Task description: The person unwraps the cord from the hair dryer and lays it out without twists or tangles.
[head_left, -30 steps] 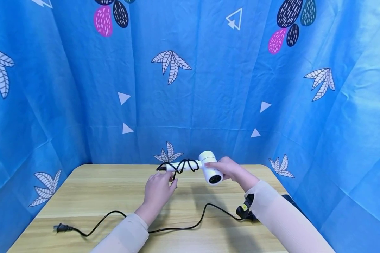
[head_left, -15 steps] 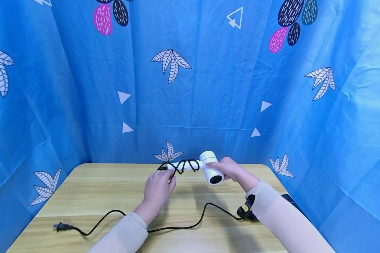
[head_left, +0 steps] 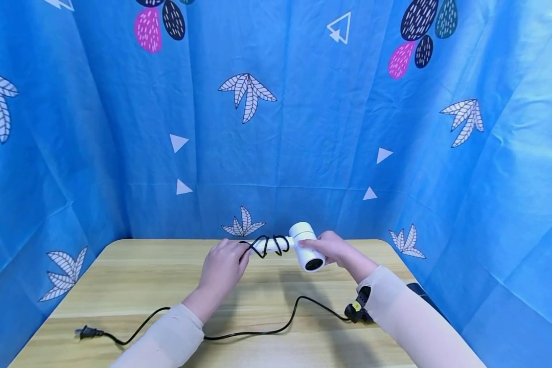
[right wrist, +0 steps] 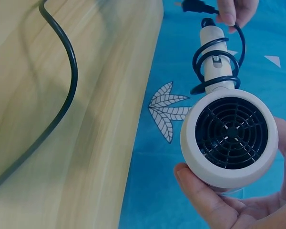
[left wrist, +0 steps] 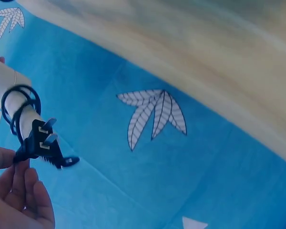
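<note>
Nearest you, a loose black cable point(head_left: 250, 334) crosses the table point(head_left: 142, 276); past it, your right hand point(head_left: 335, 249) grips the head of the white hair dryer point(head_left: 302, 233), held up off the table. Your left hand point(head_left: 223, 266) pinches the plug point(left wrist: 42, 141), whose prongs only the left wrist view shows, and a blue curtain point(head_left: 248, 163) walls the back and both sides.

Spreads out as a pale wood-grain table point(head_left: 165, 276), carrying a wavy black cord point(head_left: 244, 335) with a two-pronged plug point(head_left: 88, 332) and, at right, a partly hidden black object point(head_left: 358, 311).
</note>
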Available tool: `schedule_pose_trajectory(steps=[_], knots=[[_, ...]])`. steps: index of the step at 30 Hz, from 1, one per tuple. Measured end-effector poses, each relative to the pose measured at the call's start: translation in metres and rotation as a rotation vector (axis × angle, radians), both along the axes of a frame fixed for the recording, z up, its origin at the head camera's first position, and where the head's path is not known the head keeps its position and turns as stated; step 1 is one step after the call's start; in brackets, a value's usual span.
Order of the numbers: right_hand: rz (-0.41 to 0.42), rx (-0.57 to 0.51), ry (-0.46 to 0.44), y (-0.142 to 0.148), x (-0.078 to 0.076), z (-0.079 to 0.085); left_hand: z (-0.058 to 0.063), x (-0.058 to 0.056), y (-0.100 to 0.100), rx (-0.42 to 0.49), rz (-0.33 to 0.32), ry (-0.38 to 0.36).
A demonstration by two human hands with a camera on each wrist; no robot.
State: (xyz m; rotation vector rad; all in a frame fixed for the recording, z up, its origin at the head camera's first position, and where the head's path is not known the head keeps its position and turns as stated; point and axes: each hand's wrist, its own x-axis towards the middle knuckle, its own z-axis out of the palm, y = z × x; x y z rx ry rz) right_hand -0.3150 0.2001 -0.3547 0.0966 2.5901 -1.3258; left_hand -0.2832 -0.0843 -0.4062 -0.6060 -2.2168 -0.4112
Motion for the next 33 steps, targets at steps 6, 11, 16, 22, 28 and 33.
schedule_pose_trajectory(steps=[6, 11, 16, 22, 28, 33], knots=[[0.003, 0.000, 0.012, -0.001, 0.001, 0.000, 0.009, -0.001, -0.008, -0.058, -0.019, 0.034], [0.000, 0.003, 0.010, -0.001, 0.000, 0.000, 0.013, -0.002, -0.011, -0.098, -0.020, 0.023], [-0.001, 0.003, 0.007, -0.002, 0.001, 0.000, 0.018, -0.004, -0.013, -0.137, -0.040, 0.031], [0.005, 0.009, 0.013, -0.002, 0.000, -0.002, 0.024, -0.009, -0.018, -0.181, -0.079, 0.053], [-0.013, 0.003, 0.013, -0.003, 0.000, -0.005, 0.029, -0.013, -0.024, -0.209, -0.142, 0.065], [-0.009, 0.003, 0.015, -0.002, 0.000, -0.006, 0.033, -0.018, -0.028, -0.232, -0.171, 0.069]])
